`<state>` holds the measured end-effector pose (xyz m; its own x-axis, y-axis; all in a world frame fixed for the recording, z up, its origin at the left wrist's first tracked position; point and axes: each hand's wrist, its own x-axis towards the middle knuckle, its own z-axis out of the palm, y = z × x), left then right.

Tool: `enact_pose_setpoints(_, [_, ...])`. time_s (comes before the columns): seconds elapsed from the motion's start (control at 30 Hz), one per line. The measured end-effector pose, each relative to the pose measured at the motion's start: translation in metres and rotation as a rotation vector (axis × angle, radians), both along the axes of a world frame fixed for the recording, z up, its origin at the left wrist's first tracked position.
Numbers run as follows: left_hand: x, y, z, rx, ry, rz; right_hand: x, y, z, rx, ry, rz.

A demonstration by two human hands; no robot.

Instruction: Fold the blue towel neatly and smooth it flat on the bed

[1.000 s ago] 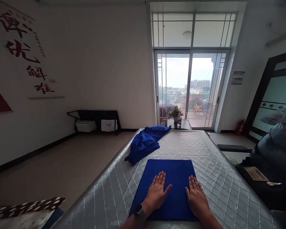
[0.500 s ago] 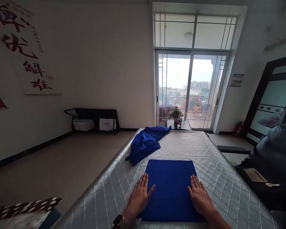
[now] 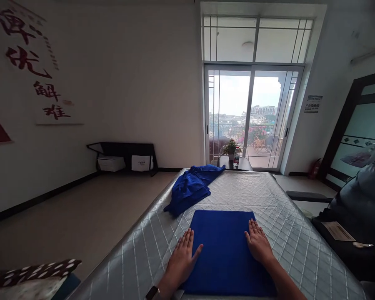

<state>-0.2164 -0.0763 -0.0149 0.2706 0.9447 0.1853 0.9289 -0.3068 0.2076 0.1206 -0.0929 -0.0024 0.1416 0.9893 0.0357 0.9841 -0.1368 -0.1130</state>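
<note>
A blue cloth, folded into a flat rectangle, lies on the silver quilted table cover in front of me. My left hand rests flat along its left edge, fingers stretched forward and thumb over the cloth. On the opposite side my right hand lies flat over the right edge near the far corner, its fingers extended. Neither hand grasps anything. Farther up the cover, to the left, a second blue cloth lies crumpled.
Beyond the far end stand a small dark table with a potted plant and a bottle. A dark chair is close on the right, with a card on it. At lower left is a dotted cushion.
My right hand has slid forward along the folded cloth's right edge. My left hand stays almost in place. The view has shifted slightly.
</note>
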Motion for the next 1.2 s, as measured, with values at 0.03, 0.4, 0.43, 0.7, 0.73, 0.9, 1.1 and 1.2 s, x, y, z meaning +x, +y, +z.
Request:
enact_pose_setpoints(0.03, [0.000, -0.001, 0.001, -0.008, 0.003, 0.001, 0.000, 0.000, 0.000, 0.001, 0.003, -0.001])
enact_pose_setpoints(0.4, [0.024, 0.018, 0.018, -0.039, 0.127, -0.013, -0.004, -0.003, 0.009, 0.012, 0.100, -0.035])
enact_pose_setpoints(0.43, [0.040, 0.019, 0.022, -0.029, 0.122, -0.037, -0.005, -0.003, 0.009, 0.016, 0.107, -0.037])
enact_pose_setpoints(0.7, [0.189, 0.018, 0.022, 0.006, -0.040, -0.421, -0.003, -0.006, 0.011, 0.013, 0.051, 0.007])
enact_pose_setpoints(0.73, [0.194, 0.020, 0.018, 0.009, -0.049, -0.429, -0.003, -0.006, 0.010, 0.012, 0.045, 0.011])
enact_pose_setpoints(0.9, [0.165, 0.035, 0.008, 0.006, -0.007, -0.353, -0.003, -0.004, 0.009, 0.012, 0.087, -0.025])
enact_pose_setpoints(1.1, [0.072, 0.063, 0.006, 0.004, 0.055, -0.094, -0.004, -0.003, 0.009, 0.025, 0.111, -0.036])
enact_pose_setpoints(1.2, [0.037, 0.072, -0.002, 0.039, 0.073, -0.021, -0.004, -0.003, 0.008, 0.020, 0.103, -0.036])
